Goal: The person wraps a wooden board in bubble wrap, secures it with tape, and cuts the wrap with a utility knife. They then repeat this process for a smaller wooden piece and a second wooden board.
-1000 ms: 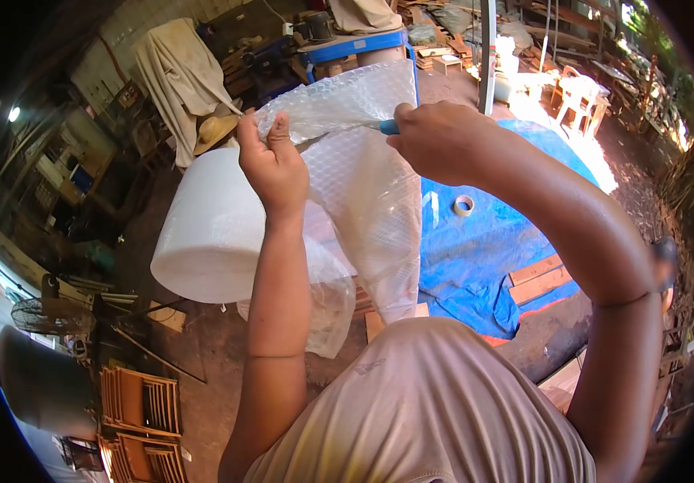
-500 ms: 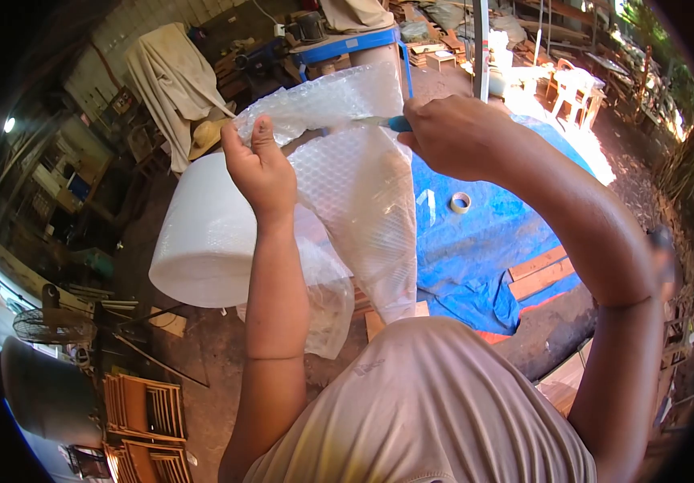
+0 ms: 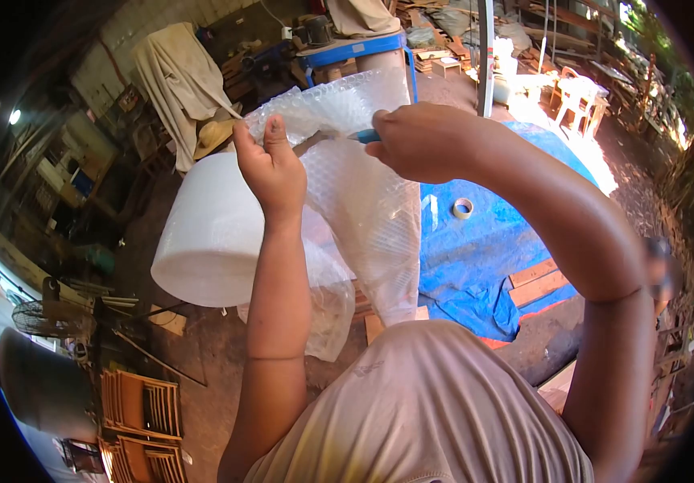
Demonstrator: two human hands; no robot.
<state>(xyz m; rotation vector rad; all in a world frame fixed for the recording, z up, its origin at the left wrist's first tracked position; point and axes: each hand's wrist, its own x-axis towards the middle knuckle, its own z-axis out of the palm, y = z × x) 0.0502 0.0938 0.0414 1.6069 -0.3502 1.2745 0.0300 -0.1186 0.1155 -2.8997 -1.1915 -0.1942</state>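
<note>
My left hand (image 3: 273,171) is closed on the left edge of a sheet of bubble wrap (image 3: 371,213), its thumb pointing up. My right hand (image 3: 423,143) grips a blue-handled knife (image 3: 366,136), its tip pointing left into the sheet. A slit runs between the knife and my left hand, parting an upper strip from the lower piece, which hangs down toward my shirt. The big white roll of bubble wrap (image 3: 214,233) is to the left, below my left hand. Most of the knife's handle is hidden in my right fist.
A blue tarp (image 3: 484,249) lies to the right with a tape roll (image 3: 462,208) on it and wooden boards (image 3: 537,283) at its near edge. A metal post (image 3: 486,64) stands behind. A fan (image 3: 49,318) and stacked wooden frames (image 3: 142,404) are at left. Another person (image 3: 659,270) is at far right.
My right hand and the knife have moved left, toward my left hand, and the slit now ends nearer to it. My left hand keeps its hold on the sheet's edge.
</note>
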